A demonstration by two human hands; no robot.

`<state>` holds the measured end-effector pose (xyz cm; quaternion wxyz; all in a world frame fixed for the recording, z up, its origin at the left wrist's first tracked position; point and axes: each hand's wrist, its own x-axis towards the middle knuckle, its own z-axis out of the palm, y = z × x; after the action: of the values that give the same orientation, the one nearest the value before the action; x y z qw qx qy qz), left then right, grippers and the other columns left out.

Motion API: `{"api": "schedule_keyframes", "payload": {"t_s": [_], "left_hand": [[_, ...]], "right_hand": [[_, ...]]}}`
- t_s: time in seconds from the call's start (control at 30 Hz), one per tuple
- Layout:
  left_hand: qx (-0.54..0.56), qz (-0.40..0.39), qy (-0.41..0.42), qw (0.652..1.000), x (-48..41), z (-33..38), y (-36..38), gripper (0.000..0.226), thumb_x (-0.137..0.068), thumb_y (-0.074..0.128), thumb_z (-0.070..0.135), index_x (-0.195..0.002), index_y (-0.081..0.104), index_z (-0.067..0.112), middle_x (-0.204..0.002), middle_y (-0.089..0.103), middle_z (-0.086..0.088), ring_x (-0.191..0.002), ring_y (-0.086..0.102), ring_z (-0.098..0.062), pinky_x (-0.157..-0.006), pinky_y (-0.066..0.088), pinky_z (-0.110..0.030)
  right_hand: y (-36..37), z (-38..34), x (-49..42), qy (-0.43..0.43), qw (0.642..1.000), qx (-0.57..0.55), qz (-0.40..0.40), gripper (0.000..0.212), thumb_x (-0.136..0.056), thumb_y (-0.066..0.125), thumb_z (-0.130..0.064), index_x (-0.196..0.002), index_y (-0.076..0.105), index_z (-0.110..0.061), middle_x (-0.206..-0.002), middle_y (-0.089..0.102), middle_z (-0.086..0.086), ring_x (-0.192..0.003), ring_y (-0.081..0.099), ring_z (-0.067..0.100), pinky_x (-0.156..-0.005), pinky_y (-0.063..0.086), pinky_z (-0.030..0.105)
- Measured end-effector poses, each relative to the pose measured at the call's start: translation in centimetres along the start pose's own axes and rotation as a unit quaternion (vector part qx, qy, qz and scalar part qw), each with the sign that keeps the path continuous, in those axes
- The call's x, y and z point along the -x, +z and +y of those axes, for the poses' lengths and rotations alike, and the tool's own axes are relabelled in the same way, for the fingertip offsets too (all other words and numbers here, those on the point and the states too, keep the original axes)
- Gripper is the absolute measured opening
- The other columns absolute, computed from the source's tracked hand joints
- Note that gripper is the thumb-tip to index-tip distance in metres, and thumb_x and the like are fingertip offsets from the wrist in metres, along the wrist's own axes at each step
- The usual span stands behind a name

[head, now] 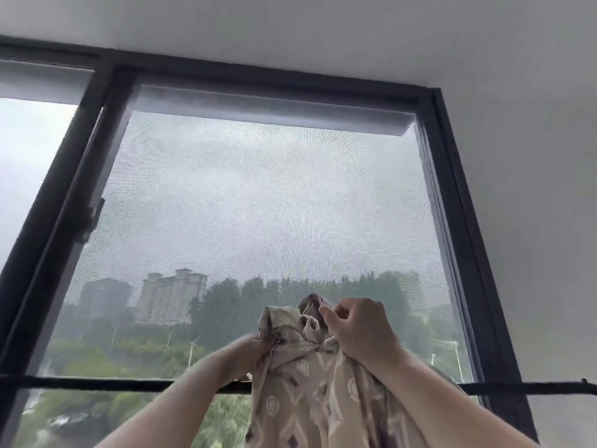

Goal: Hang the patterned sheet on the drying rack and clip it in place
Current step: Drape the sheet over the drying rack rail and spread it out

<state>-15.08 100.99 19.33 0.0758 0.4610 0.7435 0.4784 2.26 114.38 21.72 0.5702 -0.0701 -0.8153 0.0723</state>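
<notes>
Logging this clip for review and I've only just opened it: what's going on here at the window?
A person holds a bunched patterned sheet up in front of a screened window. The left hand grips one gathered edge and the right hand pinches the top folds. The cloth hangs down across a dark horizontal bar; whether it is draped over the bar cannot be told. It is not yet spread out.

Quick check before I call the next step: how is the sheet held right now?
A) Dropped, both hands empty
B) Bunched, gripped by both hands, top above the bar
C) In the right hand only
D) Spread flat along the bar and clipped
B: the left hand and right hand both grip the bunched patterned sheet, its top raised above the dark bar; no clip is in view.
</notes>
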Motion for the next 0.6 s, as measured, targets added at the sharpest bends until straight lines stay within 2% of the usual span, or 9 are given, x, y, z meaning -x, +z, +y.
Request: {"api": "schedule_keyframes", "payload": {"t_s": [0.07, 0.13, 0.23, 0.33, 0.5, 0.6], "left_hand": [[0.032, -0.004, -0.004, 0.999, -0.6, -0.4, 0.2, 0.032, -0.103, 0.037, 0.033, -0.1, 0.063, 0.014, -0.092, 0.07, 0.002, -0.071, 0.068, -0.001, -0.061, 0.056, -0.02], [0.042, -0.012, 0.006, 0.999, -0.8, -1.0, 0.1, 0.034, -0.102, 0.038, 0.036, -0.106, 0.064, 0.013, -0.097, 0.072, -0.002, -0.081, 0.071, -0.008, -0.068, 0.057, -0.022], [0.057, -0.019, 0.012, 0.998, -1.0, -2.1, -0.2, 0.046, -0.096, 0.046, 0.049, -0.112, 0.067, 0.011, -0.105, 0.074, -0.007, -0.097, 0.071, -0.022, -0.087, 0.057, -0.039], [0.05, -0.052, -0.013, 0.997, -1.4, -3.1, -0.3, 0.064, -0.083, 0.052, 0.07, -0.109, 0.069, 0.014, -0.107, 0.073, -0.013, -0.101, 0.068, -0.035, -0.093, 0.05, -0.057], [0.057, -0.034, -0.015, 0.998, -1.4, -2.8, -0.3, 0.051, -0.088, 0.054, 0.06, -0.103, 0.072, 0.014, -0.097, 0.075, -0.008, -0.09, 0.072, -0.028, -0.085, 0.056, -0.05], [0.008, -0.01, -0.039, 0.999, -1.6, -2.9, -0.5, 0.048, -0.08, 0.062, 0.058, -0.095, 0.074, 0.014, -0.092, 0.076, -0.009, -0.087, 0.073, -0.03, -0.082, 0.057, -0.052]], "right_hand": [[0.7, 0.2, -0.2, 0.005, 1.0, 0.005, 0.006, 0.039, -0.088, 0.066, -0.039, -0.063, 0.068, -0.009, -0.055, 0.066, 0.001, -0.05, 0.057, 0.01, -0.052, 0.04, 0.008], [1.2, 0.4, -0.4, 0.006, 1.0, 0.012, 0.008, 0.041, -0.088, 0.066, -0.039, -0.058, 0.063, -0.012, -0.05, 0.06, -0.002, -0.046, 0.051, 0.005, -0.052, 0.039, 0.008], [1.7, 0.6, -0.5, 0.005, 1.0, 0.019, 0.002, 0.04, -0.087, 0.067, -0.039, -0.055, 0.057, -0.019, -0.047, 0.052, -0.01, -0.044, 0.048, 0.002, -0.052, 0.039, 0.007], [2.4, 1.0, -0.7, 0.004, 1.0, 0.006, 0.003, 0.042, -0.087, 0.068, -0.037, -0.05, 0.054, -0.022, -0.042, 0.05, -0.011, -0.044, 0.053, 0.001, -0.051, 0.037, 0.005], [2.6, 1.4, -1.4, -0.015, 1.0, 0.018, 0.013, 0.038, -0.086, 0.07, -0.037, -0.053, 0.056, -0.023, -0.046, 0.052, -0.012, -0.056, 0.056, -0.008, -0.055, 0.037, 0.004], [2.0, 1.2, -2.7, -0.046, 0.998, 0.038, 0.031, 0.041, -0.085, 0.07, -0.037, -0.053, 0.047, -0.026, -0.048, 0.049, -0.013, -0.046, 0.05, 0.002, -0.052, 0.035, 0.01]]}}
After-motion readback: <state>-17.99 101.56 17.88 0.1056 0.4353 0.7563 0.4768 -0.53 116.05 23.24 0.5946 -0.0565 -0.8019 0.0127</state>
